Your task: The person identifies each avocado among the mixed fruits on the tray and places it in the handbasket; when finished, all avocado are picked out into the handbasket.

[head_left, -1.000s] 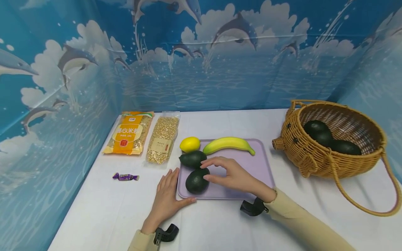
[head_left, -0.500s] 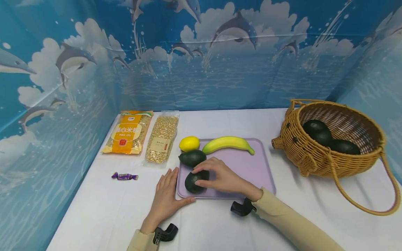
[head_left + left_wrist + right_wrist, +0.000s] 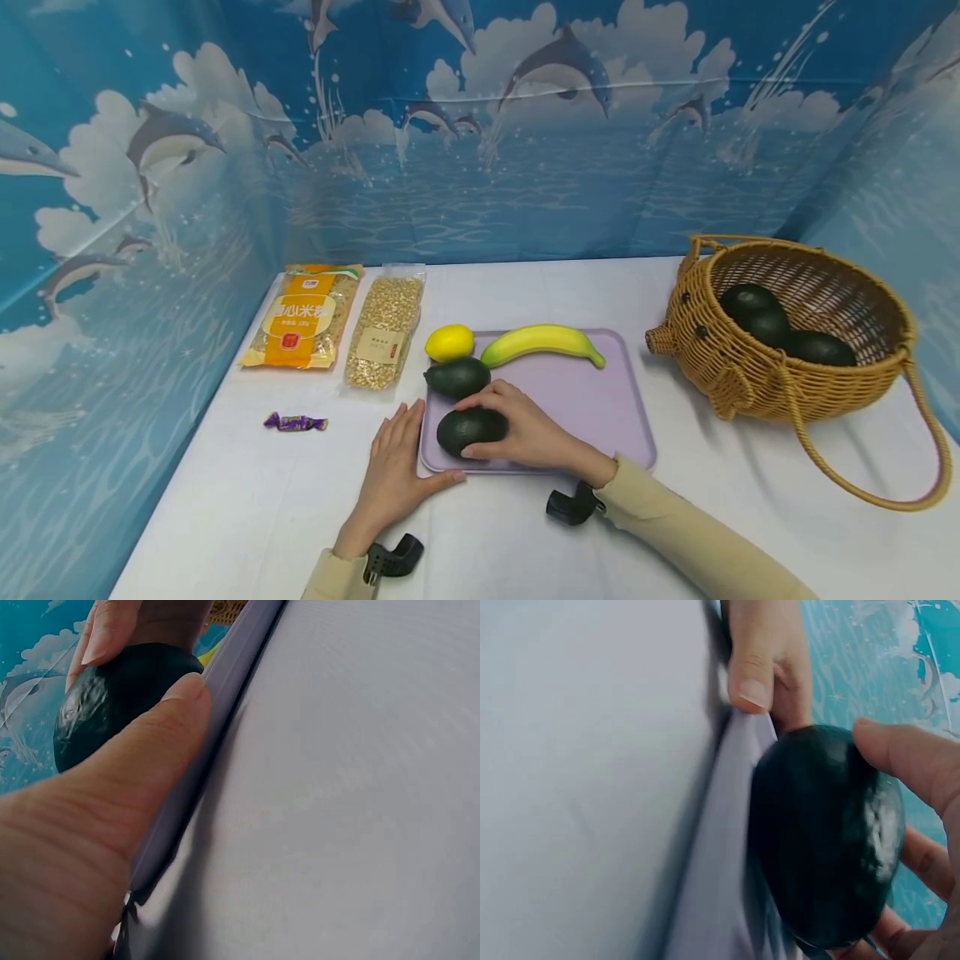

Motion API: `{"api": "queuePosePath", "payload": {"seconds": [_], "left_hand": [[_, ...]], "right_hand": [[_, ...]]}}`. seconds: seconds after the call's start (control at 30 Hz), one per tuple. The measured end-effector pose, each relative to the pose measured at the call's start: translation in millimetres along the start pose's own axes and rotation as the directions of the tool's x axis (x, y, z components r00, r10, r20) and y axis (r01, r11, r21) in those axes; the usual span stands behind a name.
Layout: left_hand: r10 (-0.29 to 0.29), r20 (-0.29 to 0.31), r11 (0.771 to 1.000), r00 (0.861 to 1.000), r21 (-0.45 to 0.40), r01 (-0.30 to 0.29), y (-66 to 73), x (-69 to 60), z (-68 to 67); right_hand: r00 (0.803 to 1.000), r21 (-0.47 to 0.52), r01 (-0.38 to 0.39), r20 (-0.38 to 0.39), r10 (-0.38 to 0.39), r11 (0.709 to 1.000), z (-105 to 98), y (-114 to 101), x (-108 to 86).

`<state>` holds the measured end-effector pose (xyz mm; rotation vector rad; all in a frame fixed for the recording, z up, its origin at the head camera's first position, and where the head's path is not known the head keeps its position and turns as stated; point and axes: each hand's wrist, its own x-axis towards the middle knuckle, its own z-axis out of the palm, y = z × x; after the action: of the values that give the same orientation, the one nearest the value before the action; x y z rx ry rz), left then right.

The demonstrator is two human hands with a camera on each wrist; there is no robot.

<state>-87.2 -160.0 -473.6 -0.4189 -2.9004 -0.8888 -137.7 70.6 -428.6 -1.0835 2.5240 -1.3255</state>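
Note:
On the lilac tray (image 3: 588, 404), my right hand (image 3: 528, 429) grips a dark green avocado (image 3: 467, 431), thumb on the near side and fingers over the far side. That avocado (image 3: 821, 832) fills much of the right wrist view. My left hand (image 3: 397, 471) lies with straight fingers along the tray's left edge, its thumb against the front rim. A second avocado (image 3: 456, 378) lies just behind the held one. Behind that sits a yellow lemon (image 3: 449, 342) at the tray's back left corner, and a banana (image 3: 543, 342) lies along the back.
At right stands a pig-shaped wicker basket (image 3: 723, 371) with avocados (image 3: 753, 312) inside and its rope handle (image 3: 885, 500) hanging in front. Back left lie an orange-labelled bag (image 3: 303, 317) and a clear bag of grains (image 3: 384, 329). A purple wrapped candy (image 3: 296, 422) lies left.
My right hand has moved left and down onto the front avocado and taken hold of it. The avocado has turned slightly, lying more sideways. My left hand keeps its place at the tray.

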Motion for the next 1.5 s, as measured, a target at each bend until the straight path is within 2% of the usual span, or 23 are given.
{"api": "queuePosePath", "payload": {"seconds": [0.13, 0.33, 0.53, 0.93, 1.27, 1.5], "left_hand": [[-0.003, -0.002, 1.0, 1.0, -0.002, 0.003, -0.4, -0.2, -0.3], [0.0, -0.005, 1.0, 1.0, -0.005, 0.0, -0.6, -0.2, 0.5], [0.018, -0.027, 1.0, 0.999, 0.001, -0.018, -0.3, 0.2, 1.6], [0.001, -0.013, 1.0, 1.0, 0.008, -0.001, 2.1, 0.5, -0.2], [-0.006, -0.016, 1.0, 1.0, 0.008, 0.007, 1.7, -0.2, 0.8], [-0.017, -0.015, 1.0, 1.0, 0.003, 0.017, 1.5, 0.3, 1.3]], "right_hand": [[0.999, 0.032, -0.037, -0.003, 0.038, 0.999, 5.1, 0.0, -1.2], [1.0, 0.042, -0.024, 0.007, 0.024, 0.999, 7.7, 3.0, -2.6], [0.999, 0.073, -0.045, -0.004, 0.046, 0.996, 8.1, 7.2, -5.1], [0.998, 0.012, -0.065, -0.026, 0.065, 0.998, 3.3, 8.5, -17.0], [0.992, 0.04, -0.101, -0.065, 0.104, 0.994, -10.5, 9.2, -32.2], [0.989, 0.021, -0.085, -0.118, 0.087, 0.996, -27.4, 3.9, -39.3]]}}
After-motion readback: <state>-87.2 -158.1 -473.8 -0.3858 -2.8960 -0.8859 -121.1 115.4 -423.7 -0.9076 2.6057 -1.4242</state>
